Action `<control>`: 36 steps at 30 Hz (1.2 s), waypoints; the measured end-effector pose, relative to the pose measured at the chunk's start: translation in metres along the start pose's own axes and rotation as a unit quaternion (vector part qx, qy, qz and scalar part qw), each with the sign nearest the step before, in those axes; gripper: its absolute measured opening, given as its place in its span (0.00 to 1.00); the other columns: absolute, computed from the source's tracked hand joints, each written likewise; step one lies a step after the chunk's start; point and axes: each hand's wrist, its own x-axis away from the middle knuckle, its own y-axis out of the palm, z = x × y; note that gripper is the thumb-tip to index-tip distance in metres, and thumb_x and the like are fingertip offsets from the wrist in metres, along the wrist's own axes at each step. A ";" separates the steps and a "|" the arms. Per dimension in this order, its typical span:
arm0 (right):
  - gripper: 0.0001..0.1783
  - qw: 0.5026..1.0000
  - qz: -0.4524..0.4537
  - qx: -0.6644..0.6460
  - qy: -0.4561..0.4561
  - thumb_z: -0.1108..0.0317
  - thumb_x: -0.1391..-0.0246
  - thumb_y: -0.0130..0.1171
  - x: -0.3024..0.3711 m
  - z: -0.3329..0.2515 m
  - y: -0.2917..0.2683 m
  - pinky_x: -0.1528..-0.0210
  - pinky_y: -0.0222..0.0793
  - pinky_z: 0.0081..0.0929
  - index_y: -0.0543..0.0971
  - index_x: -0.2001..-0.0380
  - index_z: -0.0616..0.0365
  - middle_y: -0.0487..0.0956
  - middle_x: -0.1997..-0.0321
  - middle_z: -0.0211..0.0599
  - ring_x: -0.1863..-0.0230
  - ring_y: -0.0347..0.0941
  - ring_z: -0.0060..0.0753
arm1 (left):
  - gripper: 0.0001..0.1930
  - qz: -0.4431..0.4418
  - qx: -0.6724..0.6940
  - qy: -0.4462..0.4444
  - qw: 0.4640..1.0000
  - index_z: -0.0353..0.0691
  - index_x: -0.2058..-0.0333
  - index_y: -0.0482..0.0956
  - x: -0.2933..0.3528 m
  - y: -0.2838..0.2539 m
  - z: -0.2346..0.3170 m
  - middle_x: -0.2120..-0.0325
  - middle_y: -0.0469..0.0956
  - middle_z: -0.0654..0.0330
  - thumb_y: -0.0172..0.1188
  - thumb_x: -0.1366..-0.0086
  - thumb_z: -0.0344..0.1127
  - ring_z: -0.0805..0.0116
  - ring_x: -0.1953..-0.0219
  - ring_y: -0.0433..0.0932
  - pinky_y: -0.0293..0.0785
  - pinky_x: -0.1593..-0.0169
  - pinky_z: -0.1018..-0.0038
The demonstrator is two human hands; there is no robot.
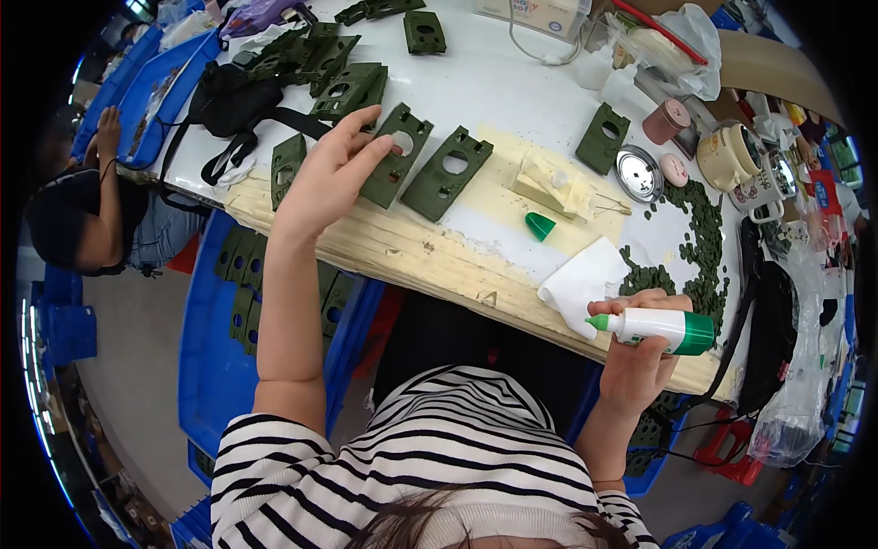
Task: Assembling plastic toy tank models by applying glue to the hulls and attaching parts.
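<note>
My right hand (636, 371) grips a white and green glue bottle (651, 328) above the table's near edge, its green nozzle pointing left. Reaching over the table, my left hand (337, 174) has its fingers stretched out beside a dark green plastic hull part (399, 169) with a round hole; whether the fingertips touch it, I cannot tell. A second, similar part (446, 174) lies just to its right, and a third part (285, 169) lies partly behind my left wrist. A loose green cap (540, 226) rests on the table between my hands.
Small green pieces (704, 238) lie scattered at the right, near a round metal lid (639, 174) and a white tissue (585, 279). More hull parts (343, 87) are piled far left. A blue crate (206, 366) of parts stands below the table edge. Another person (87, 201) sits at the left.
</note>
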 end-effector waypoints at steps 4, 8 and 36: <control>0.24 1.000 0.008 0.007 0.001 0.51 0.43 0.57 0.002 -0.001 -0.003 0.61 0.79 0.41 0.67 0.62 0.64 0.70 0.67 0.41 0.64 0.73 0.35 | 0.21 0.030 -0.132 0.043 0.990 0.31 0.43 0.64 -0.010 0.007 -0.014 0.60 0.79 0.52 0.50 0.32 0.32 0.71 0.58 0.75 0.68 0.51 0.76; 0.24 1.000 -0.003 0.007 0.009 0.51 0.44 0.57 0.002 -0.001 -0.003 0.62 0.80 0.42 0.67 0.62 0.65 0.69 0.66 0.41 0.64 0.74 0.35 | 0.16 0.040 -0.195 0.080 0.977 0.28 0.49 0.70 -0.014 0.014 -0.016 0.61 0.78 0.50 0.49 0.33 0.30 0.63 0.58 0.76 0.68 0.51 0.73; 0.24 0.999 -0.032 0.006 0.021 0.51 0.46 0.60 0.001 -0.004 0.000 0.54 0.74 0.42 0.69 0.62 0.62 0.73 0.67 0.40 0.57 0.74 0.41 | 0.28 0.211 -0.285 0.307 0.883 0.40 0.51 0.75 0.000 -0.021 0.042 0.63 0.73 0.57 0.71 0.53 0.35 0.66 0.60 0.73 0.70 0.55 0.71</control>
